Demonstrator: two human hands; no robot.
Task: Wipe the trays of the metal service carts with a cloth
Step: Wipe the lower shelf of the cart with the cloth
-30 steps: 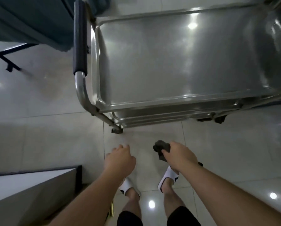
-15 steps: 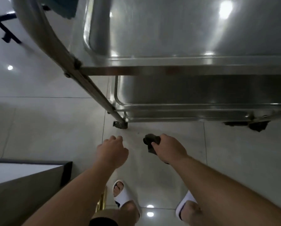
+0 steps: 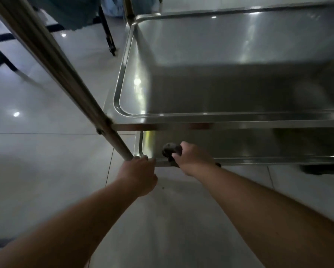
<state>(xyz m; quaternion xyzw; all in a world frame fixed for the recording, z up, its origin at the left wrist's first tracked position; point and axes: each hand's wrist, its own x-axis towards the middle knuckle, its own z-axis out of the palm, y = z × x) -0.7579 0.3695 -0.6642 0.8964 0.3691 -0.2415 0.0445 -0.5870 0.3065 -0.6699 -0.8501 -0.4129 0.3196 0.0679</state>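
Steel trays stack on the cart: the middle tray (image 3: 230,78) holds nothing I can see, and the bottom tray (image 3: 239,146) below it shows only the dark cloth (image 3: 171,149) near its front-left corner. The right hand (image 3: 191,161) has its grip closed around that bunched cloth, reaching over the front rim, while the left hand (image 3: 139,175) curls its grip on the front-left corner by the cart leg (image 3: 112,132). Wiping so low under the tray above, knuckles could knock that overhanging edge (space looks tight), and a hard push might roll the cart away on the glossy floor (image 3: 46,151).
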